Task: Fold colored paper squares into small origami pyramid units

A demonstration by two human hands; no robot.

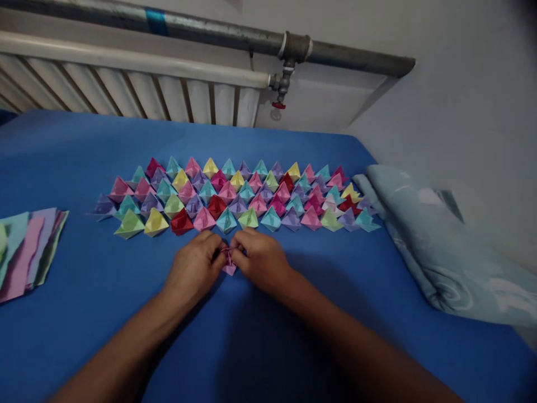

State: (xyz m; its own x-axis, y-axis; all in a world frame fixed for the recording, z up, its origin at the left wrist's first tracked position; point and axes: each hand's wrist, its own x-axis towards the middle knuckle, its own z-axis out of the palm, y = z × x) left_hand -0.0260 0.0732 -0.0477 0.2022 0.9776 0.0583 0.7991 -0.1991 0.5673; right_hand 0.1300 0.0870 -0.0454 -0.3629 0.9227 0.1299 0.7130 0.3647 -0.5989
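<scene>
Between my two hands is a small piece of folded pink paper [229,268], partly hidden by the fingers. My left hand [196,258] pinches its left side with thumb and fingertips. On the opposite side, my right hand [260,256] grips the paper in a similar pinch. Just beyond my fingertips stand rows of folded paper boats [226,221] in pink, teal, purple, yellow, green and red. The nearest row almost meets my knuckles.
A blue surface [104,308] lies under everything. Loose coloured paper sheets [29,246] rest at the left edge. On the right is a folded pale-blue blanket [440,246] against the wall. A white radiator [159,95] and a metal pipe [218,31] run along the back.
</scene>
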